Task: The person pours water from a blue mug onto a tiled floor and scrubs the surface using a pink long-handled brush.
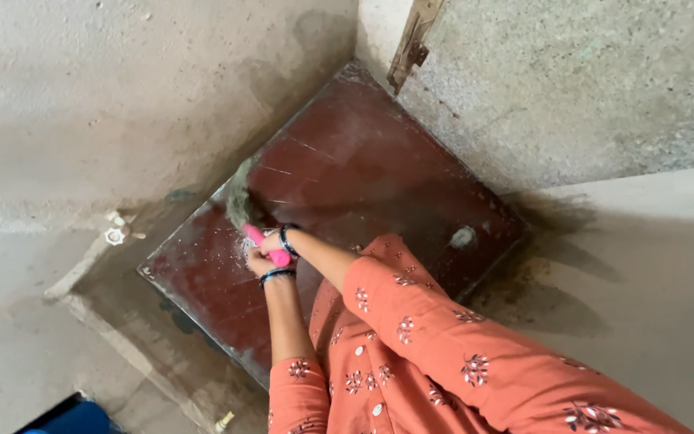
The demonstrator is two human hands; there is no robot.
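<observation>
Broom (244,210) | handle toward person, bristles up-left | left hand (260,263), right hand (271,242) clasp pink handle | red slab (379,161)

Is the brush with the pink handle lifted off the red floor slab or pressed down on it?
Down on it. The brush has its bristles against the red slab near the wall edge, with both hands, left hand and right hand, gripping its handle.
</observation>
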